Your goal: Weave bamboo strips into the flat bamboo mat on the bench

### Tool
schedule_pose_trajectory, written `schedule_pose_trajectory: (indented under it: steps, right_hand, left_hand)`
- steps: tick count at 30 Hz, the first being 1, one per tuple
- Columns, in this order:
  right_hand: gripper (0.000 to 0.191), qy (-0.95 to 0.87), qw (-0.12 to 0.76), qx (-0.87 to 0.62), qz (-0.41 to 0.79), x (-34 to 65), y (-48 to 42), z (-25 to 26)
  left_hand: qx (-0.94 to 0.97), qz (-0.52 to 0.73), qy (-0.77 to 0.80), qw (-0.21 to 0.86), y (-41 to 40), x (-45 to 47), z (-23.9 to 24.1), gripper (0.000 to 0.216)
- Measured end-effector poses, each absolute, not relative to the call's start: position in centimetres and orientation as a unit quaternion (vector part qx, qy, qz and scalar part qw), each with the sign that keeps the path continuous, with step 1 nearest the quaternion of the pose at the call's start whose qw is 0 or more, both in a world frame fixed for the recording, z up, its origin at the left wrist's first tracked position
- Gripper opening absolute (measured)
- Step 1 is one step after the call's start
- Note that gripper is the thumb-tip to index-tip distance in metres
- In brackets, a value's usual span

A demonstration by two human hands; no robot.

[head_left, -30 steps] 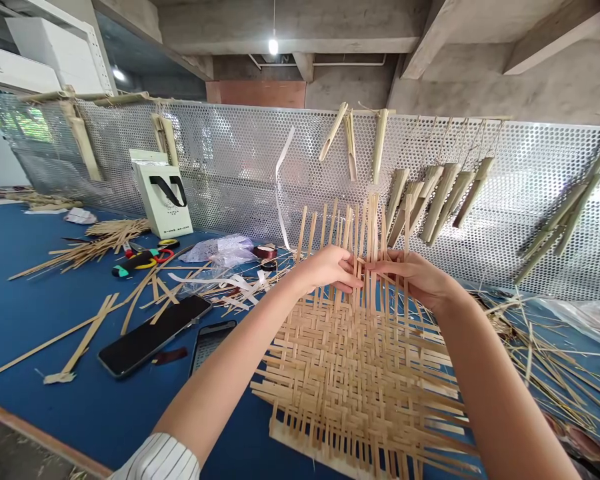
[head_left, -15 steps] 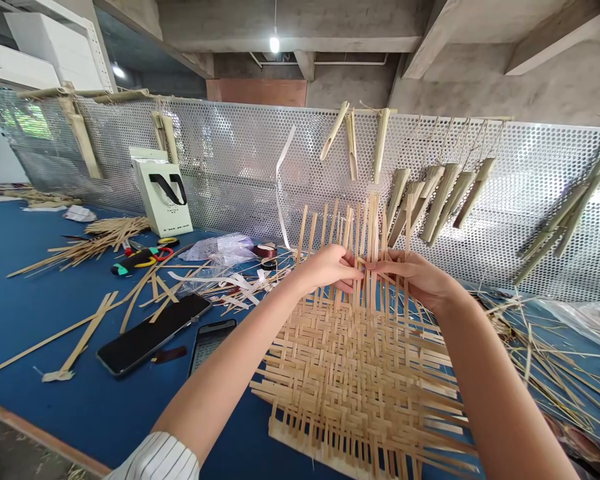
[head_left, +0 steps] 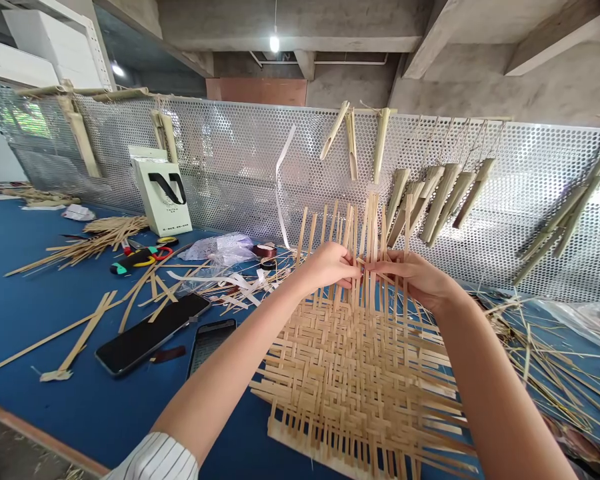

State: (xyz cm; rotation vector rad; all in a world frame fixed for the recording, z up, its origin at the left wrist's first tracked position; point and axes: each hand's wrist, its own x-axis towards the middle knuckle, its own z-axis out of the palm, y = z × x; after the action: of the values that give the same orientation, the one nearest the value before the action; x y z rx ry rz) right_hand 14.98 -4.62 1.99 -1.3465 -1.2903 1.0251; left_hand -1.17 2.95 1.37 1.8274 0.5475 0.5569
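Now – upright strips [head_left: 367, 227] (bamboo) pinched between fingers [head_left: 353, 272].

The pale gift bag [head_left: 161, 192] carries small print, perhaps a brand, too tiny to read.

Woven mat [head_left: 360, 380] of pale, matt bamboo strips, flat and smooth-faced, with dry splintery ends standing up at its far edge. Bare skin on left hand [head_left: 330, 265] and right hand [head_left: 414, 277]; striped woven cloth on the sleeve [head_left: 155, 460]. Table [head_left: 25, 300] topped in matt blue, felt-like cloth, edged with raw wood along the near left edge. Glossy black glass on the phone [head_left: 150, 333] near the table's front edge. Dull perforated sheet metal for the screen [head_left: 230, 167] along the far edge, hung with matt split bamboo pieces [head_left: 430, 200]. Matt pale paper bag [head_left: 163, 193]; crinkled, shiny clear plastic film [head_left: 220, 248]; bright glossy plastic handles on scissors [head_left: 140, 257].
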Motion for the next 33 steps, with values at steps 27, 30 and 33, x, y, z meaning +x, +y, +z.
schedule_pose_trajectory:
  steps: [27, 30, 33]
  right_hand:
    - [0.015, -0.546, 0.487, -0.533, 0.424, 14.9, -4.68, 2.15]
    - [0.015, -0.542, 0.491, -0.526, 0.434, 14.88, -4.72, 2.16]
    - [0.016, -0.534, 0.493, -0.521, 0.448, 14.84, -4.77, 2.19]
  left_hand:
    - [0.751, 0.21, 0.198, 0.594, 3.14, -1.43, 1.48, 0.016]
    - [0.751, 0.206, 0.192, 0.596, 3.06, -1.44, 1.46, 0.02]
    - [0.757, 0.206, 0.189, 0.591, 2.98, -1.4, 1.42, 0.02]
